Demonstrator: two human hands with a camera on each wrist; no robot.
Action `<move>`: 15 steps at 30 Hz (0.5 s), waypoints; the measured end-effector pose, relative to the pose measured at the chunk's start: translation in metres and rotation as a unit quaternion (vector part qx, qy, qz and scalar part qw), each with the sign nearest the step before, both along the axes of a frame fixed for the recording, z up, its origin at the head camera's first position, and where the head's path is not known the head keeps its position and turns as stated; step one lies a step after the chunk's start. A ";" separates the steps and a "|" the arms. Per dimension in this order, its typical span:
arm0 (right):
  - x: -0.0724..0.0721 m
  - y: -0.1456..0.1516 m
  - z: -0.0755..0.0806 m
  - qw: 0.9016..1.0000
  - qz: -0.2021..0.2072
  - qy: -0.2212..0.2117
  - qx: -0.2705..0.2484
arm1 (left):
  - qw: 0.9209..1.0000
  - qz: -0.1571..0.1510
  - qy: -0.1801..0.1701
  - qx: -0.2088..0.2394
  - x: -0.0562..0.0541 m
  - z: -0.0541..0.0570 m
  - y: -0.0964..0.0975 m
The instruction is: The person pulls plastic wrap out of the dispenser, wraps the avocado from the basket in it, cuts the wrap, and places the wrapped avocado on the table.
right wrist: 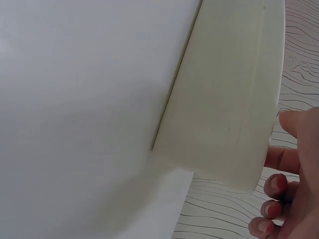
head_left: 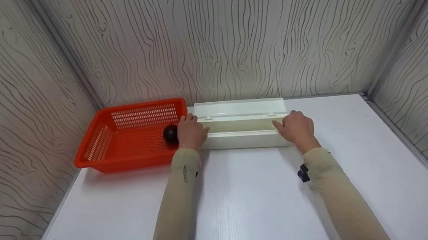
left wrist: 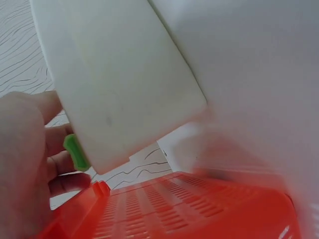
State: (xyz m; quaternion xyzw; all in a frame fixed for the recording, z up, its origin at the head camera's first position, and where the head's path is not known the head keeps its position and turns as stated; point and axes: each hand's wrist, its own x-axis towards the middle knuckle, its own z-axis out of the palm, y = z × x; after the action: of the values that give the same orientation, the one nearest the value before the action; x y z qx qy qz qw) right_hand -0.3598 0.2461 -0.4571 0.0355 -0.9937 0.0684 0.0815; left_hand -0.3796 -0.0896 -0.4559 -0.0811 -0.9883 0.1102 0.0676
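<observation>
A long white plastic box (head_left: 244, 139) lies crosswise on the table, its lid (head_left: 239, 107) tipped back toward the wall. Holding the box's left end is my left hand (head_left: 192, 132), with the thumb at the upper edge. My right hand (head_left: 298, 128) grips the opposite end, its thumb also at the upper edge and its other fingers bent beside the end. A small green piece (left wrist: 76, 152) shows at the box's left end by my left fingers. Part of a dark round object (head_left: 170, 134) is covered by my left hand; it lies inside the red basket.
The red perforated basket (head_left: 125, 163) stands immediately left of the box, close to my left hand. White table (head_left: 250, 197) surface extends in front of the box. Wood-patterned panels (head_left: 231, 42) enclose the back and both sides.
</observation>
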 end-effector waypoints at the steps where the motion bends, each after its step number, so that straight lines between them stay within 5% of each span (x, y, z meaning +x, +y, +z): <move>1: 0.000 0.000 0.000 1.000 -0.003 -0.004 0.002 | 1.000 0.005 -0.001 0.002 0.000 0.000 0.001; 15: -0.006 -0.002 0.003 0.988 -0.060 -0.089 -0.114 | 0.995 0.079 -0.043 0.037 -0.003 0.004 0.018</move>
State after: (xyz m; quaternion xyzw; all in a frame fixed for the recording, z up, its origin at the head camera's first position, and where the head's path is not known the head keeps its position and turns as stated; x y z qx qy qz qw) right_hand -0.3654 0.2443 -0.4544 -0.0401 -0.9830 0.1794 0.0008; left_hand -0.3830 -0.0714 -0.4518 -0.0046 -0.9970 0.0749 0.0187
